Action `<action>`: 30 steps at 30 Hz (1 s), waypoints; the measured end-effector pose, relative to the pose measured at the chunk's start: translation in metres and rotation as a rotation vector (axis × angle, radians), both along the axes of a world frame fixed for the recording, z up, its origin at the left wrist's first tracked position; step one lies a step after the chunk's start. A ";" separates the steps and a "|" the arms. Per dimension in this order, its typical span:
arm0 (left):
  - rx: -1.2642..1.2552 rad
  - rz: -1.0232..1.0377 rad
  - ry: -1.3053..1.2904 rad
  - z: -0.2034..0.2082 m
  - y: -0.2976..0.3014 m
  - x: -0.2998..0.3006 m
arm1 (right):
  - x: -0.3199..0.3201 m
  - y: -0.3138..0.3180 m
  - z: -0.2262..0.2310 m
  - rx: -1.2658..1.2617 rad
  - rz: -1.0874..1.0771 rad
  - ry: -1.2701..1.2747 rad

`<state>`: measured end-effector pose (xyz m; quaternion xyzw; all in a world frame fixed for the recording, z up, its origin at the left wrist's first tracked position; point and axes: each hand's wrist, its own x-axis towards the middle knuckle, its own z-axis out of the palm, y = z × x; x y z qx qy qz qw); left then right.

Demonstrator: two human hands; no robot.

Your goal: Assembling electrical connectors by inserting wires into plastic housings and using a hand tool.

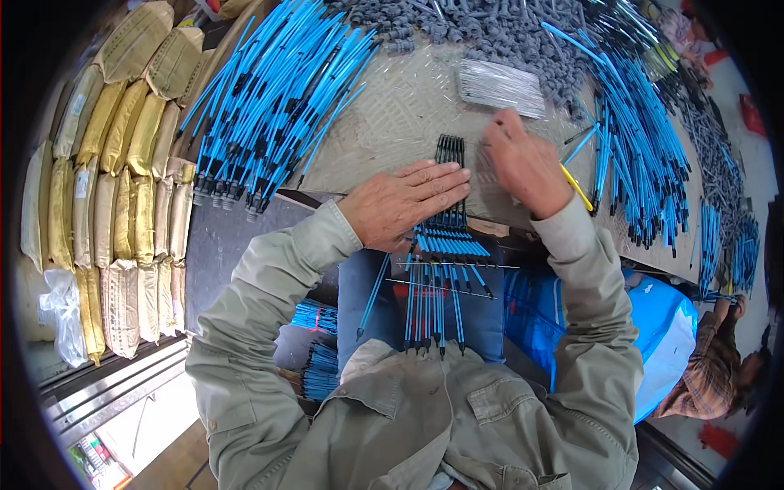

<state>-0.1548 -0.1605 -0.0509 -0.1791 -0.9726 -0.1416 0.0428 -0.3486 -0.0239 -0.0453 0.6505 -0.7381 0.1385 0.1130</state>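
Observation:
My left hand (pixel 412 198) lies flat, fingers stretched together, across a row of black-tipped rods (pixel 451 147) at the table's near edge. Just right of that row, my right hand (pixel 527 159) is closed with its fingertips curled in; what they hold, if anything, is hidden. Beyond it lies a bundle of thin silvery wires (pixel 502 88). Below my left hand, several blue sticks with black fittings (pixel 449 245) hang over my lap, crossed by two thin metal wires. More blue sticks (pixel 425 306) point down toward my shirt.
Piles of blue sticks lie on the table at left (pixel 278 106) and right (pixel 645 155). Grey plastic fittings (pixel 523 33) are heaped at the back. Wrapped packages (pixel 114 196) stack at far left. A blue bag (pixel 653 351) stands at right, near another person in a checked shirt (pixel 702 376).

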 end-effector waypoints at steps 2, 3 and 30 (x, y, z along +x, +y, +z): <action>0.015 -0.002 0.011 -0.002 0.000 0.001 | -0.001 0.001 0.003 0.082 -0.038 0.122; 0.018 0.001 0.011 -0.002 -0.001 0.003 | 0.000 -0.003 0.003 0.077 0.012 0.170; 0.198 0.063 0.282 -0.034 0.007 0.000 | 0.135 0.055 0.065 -0.068 0.089 0.323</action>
